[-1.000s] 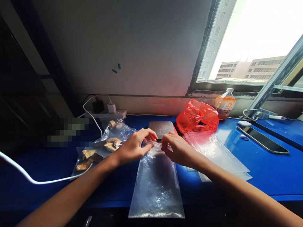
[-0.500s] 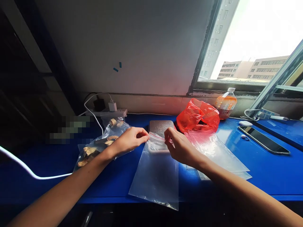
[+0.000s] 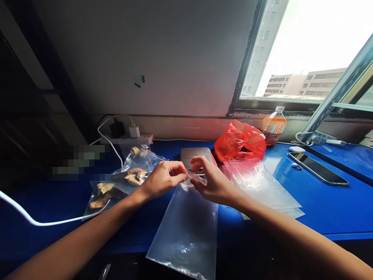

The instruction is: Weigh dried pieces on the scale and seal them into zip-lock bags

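Note:
A clear zip bag (image 3: 189,225) hangs from my hands over the front edge of the blue table, flat and with nothing visible inside. My left hand (image 3: 167,177) is closed, thumb and index finger pinching the bag's upper left edge. My right hand (image 3: 214,179) curls round the upper right edge; its index finger arches away from the thumb, and the other fingers' contact is partly hidden. Behind the bag's mouth lies a small flat scale (image 3: 196,153) with crumbs on its top, partly covered by my right hand.
Clear bags with dried slices (image 3: 135,177) lie at left beside a white cable (image 3: 37,222). To the right are a stack of clear bags (image 3: 262,186), a red plastic bag (image 3: 240,140), a drink bottle (image 3: 274,126), a phone (image 3: 317,168) and an earbud case (image 3: 297,149).
Both hands have moved slightly closer together, and the bag's top edge is now tilted between them. My right index finger has lifted away from the thumb. The bag hangs lower in view.

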Available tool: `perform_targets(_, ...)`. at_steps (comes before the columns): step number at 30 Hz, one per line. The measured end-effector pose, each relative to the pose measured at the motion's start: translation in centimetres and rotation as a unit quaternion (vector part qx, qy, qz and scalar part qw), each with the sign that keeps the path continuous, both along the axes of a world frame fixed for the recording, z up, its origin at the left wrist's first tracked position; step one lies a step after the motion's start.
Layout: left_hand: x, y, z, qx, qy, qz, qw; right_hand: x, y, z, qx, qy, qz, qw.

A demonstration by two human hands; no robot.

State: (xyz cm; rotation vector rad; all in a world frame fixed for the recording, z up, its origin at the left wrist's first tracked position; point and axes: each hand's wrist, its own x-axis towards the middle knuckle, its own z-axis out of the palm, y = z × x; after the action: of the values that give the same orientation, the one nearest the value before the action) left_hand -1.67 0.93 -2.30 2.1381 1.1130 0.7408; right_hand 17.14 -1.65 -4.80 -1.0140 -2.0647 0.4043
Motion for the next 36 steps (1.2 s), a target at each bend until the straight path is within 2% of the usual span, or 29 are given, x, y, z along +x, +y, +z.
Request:
perform_targets(5, 0.6, -0.8, -0.3, 0.032, 0.003, -0.019, 0.999, -0.5, -0.5, -0.3, -0.029, 0.014, 0.004, 0.999)
perform_targets(9, 0.5, -1.0, -0.4, 0.109, 0.059, -0.026, 0.992, -0.7, -0.4, -0.7, -0.048, 0.031, -0.034, 0.998)
perform_targets(16, 0.2, -1.3, -0.6, 0.193, 0.118, -0.063, 0.972, -0.9, -0.8, -0.3, -0.001, 0.024, -0.044, 0.999)
perform_targets(19, 0.1, -1.2, -0.6, 0.247, 0.126, -0.067, 0.958, -0.8, -0.9, -0.1, -0.001, 0.005, -0.049, 0.999)
perform_targets(25, -0.7, -1.1, 1.2, 0.334, 0.092, -0.063, 0.936, 0.2, 0.0, 0.9, -0.013, 0.038, -0.046, 0.998)
perform_targets(30, -2.2, -1.0, 3.3, 0.339, 0.028, 0.018, 0.94, 1.2, 0.6, 1.9, -0.06, 0.147, -0.02, 0.987)
perform_targets(36, -3.6, 0.1, 3.8, 0.315, -0.043, 0.057, 0.946, 2.7, 1.9, 2.3, -0.036, 0.197, -0.041, 0.979)
